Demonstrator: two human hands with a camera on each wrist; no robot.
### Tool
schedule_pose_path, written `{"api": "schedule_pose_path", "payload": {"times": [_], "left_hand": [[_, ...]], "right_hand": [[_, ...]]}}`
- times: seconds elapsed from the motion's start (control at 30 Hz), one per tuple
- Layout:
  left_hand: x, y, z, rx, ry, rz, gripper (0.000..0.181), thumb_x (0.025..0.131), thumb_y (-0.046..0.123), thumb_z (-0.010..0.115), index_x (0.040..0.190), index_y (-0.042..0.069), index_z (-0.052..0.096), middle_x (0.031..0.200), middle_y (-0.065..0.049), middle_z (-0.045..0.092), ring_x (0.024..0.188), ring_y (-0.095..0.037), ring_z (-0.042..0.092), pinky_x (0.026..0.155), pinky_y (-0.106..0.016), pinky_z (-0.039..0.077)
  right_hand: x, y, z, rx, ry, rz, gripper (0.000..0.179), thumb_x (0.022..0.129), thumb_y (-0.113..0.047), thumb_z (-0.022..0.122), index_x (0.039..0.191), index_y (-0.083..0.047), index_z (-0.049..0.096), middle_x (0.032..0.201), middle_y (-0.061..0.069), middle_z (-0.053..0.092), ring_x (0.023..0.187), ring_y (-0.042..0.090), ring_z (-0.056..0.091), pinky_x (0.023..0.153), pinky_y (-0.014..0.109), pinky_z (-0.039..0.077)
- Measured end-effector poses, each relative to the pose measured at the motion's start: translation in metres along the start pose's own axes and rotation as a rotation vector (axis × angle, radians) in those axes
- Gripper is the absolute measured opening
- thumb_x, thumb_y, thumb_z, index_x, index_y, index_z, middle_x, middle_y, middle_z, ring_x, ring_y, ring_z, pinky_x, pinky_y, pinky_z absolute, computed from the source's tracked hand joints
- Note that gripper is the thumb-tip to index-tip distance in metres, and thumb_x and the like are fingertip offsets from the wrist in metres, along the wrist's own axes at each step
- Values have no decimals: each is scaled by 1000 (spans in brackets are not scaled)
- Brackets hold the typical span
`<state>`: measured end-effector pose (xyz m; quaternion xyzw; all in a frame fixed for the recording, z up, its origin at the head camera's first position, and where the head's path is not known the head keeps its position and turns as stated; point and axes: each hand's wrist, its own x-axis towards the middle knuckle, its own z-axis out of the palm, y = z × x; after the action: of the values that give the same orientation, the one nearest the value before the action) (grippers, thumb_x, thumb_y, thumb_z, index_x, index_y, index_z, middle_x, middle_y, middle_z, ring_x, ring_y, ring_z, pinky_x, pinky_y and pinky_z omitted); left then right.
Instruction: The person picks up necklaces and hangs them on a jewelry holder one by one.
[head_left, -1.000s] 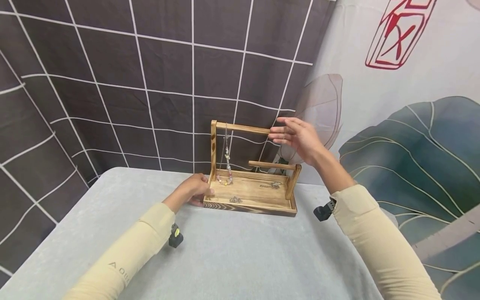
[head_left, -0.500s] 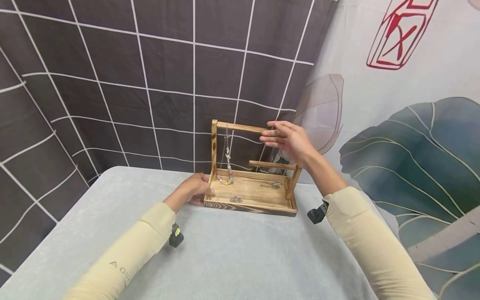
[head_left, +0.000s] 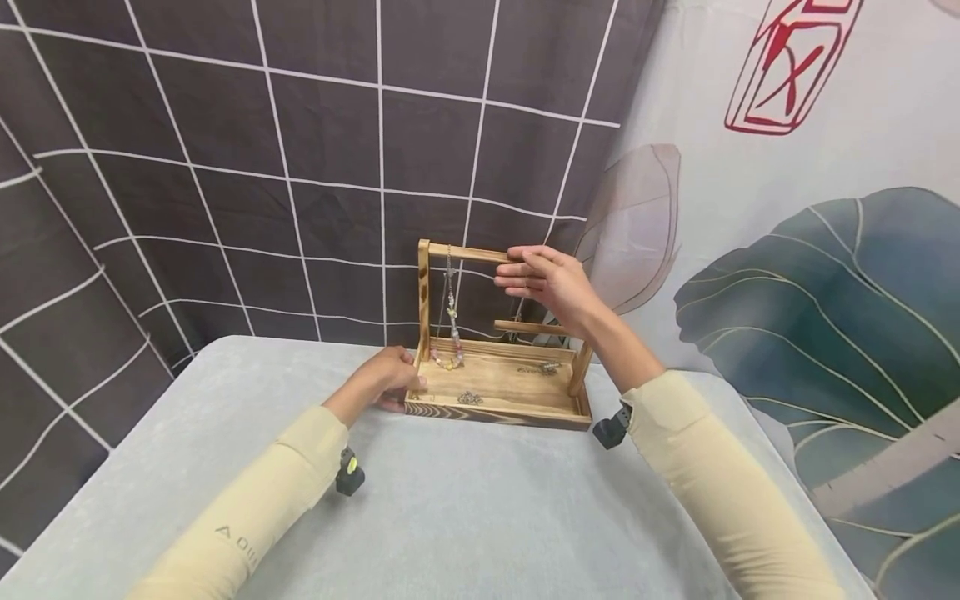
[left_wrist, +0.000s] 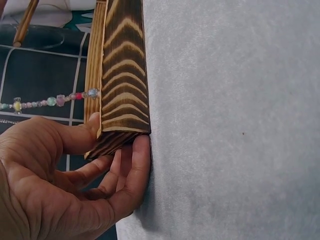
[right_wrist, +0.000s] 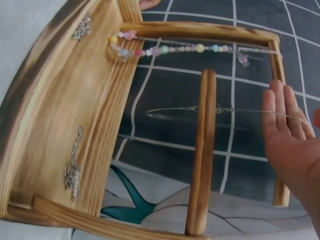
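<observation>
A wooden jewellery stand stands on the table, with a tray base [head_left: 517,390], an upper bar [head_left: 480,254] and a lower bar [head_left: 528,327]. My left hand [head_left: 388,377] grips the tray's left end, thumb on the rim and fingers underneath in the left wrist view. Over the upper bar's left part hangs a beaded necklace [head_left: 453,308]. My right hand [head_left: 555,287] is raised at that bar's free end, fingers mostly straight. In the right wrist view a thin silver necklace [right_wrist: 223,109] hangs across those fingers from between thumb and index finger, passing the lower bar.
Two small heaps of silver chain lie in the tray, a front heap [head_left: 470,398] and a back heap [head_left: 545,367]. A grey cloth covers the table [head_left: 480,508]. Close behind hangs a dark checked curtain [head_left: 330,208], with a printed pale cloth [head_left: 795,275] to the right.
My right hand has moved left and slightly down along the upper bar, with the thin silver necklace. My left hand keeps its hold on the tray.
</observation>
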<state>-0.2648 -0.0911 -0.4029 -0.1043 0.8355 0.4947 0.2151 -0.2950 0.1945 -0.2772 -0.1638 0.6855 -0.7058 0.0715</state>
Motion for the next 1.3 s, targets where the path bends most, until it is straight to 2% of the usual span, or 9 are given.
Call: {"api": "schedule_pose_path", "payload": {"times": [0.27, 0.53, 0.67, 0.8, 0.9, 0.97, 1.07, 1.2, 1.3], "left_hand": [[-1, 0, -2, -4, 0, 7, 47, 99, 2, 78, 140, 3, 55, 108, -14, 66, 89, -23, 71, 76, -38, 75], [-1, 0, -1, 8, 6, 10, 46, 101, 4, 77, 141, 3, 54, 105, -12, 64, 85, -21, 69, 76, -40, 75], [-3, 0, 0, 8, 3, 12, 46, 102, 5, 77, 142, 3, 54, 103, -11, 65, 84, -20, 69, 77, -40, 75], [-5, 1, -2, 10, 3, 24, 45, 102, 5, 77, 141, 2, 54, 102, -12, 67, 84, -21, 70, 76, -39, 74], [-6, 0, -1, 12, 1, 30, 44, 103, 5, 76, 140, 2, 54, 103, -12, 66, 84, -21, 70, 75, -39, 74], [-7, 0, -1, 13, 3, 32, 44, 103, 5, 76, 141, 1, 54, 103, -12, 66, 84, -21, 70, 75, -39, 74], [-7, -1, -1, 10, 3, 33, 46, 103, 5, 75, 143, 1, 53, 104, -12, 66, 85, -21, 71, 76, -40, 75], [-6, -2, 0, 14, 9, 40, 47, 103, 6, 75, 144, 0, 53, 104, -13, 67, 86, -22, 72, 75, -40, 74], [-6, -2, 0, 17, 10, 45, 46, 103, 6, 75, 143, 0, 54, 105, -13, 67, 87, -22, 72, 75, -40, 74]], "right_hand": [[5, 5, 14, -2, -27, -6, 43, 123, -22, 47, 155, 6, 53, 112, -3, 84, 108, 13, 82, 102, 29, 70], [7, 10, 28, -3, -40, 1, 46, 123, -19, 46, 158, 11, 50, 108, -5, 84, 106, 13, 82, 99, 28, 71], [8, 14, 36, -32, -40, 0, 47, 122, -18, 47, 158, 12, 50, 117, 3, 86, 109, 13, 81, 103, 29, 69], [11, 14, 44, -59, -42, 5, 46, 122, -18, 48, 157, 12, 52, 131, 12, 84, 114, 13, 79, 117, 40, 65], [11, 15, 48, -76, -42, 4, 45, 122, -17, 48, 155, 12, 54, 137, 17, 80, 117, 13, 78, 128, 54, 56], [12, 15, 50, -87, -41, -4, 44, 121, -16, 48, 154, 12, 55, 140, 20, 78, 122, 16, 77, 132, 60, 51], [13, 16, 52, -108, -42, -17, 42, 121, -16, 49, 152, 12, 57, 143, 24, 75, 132, 27, 75, 133, 63, 48], [12, 18, 56, -172, -53, -29, 41, 121, -17, 50, 151, 10, 59, 145, 27, 72, 145, 41, 67, 132, 59, 51], [11, 21, 58, -236, -65, -29, 42, 122, -20, 50, 153, 6, 60, 147, 25, 72, 147, 42, 65, 132, 54, 53]]}}
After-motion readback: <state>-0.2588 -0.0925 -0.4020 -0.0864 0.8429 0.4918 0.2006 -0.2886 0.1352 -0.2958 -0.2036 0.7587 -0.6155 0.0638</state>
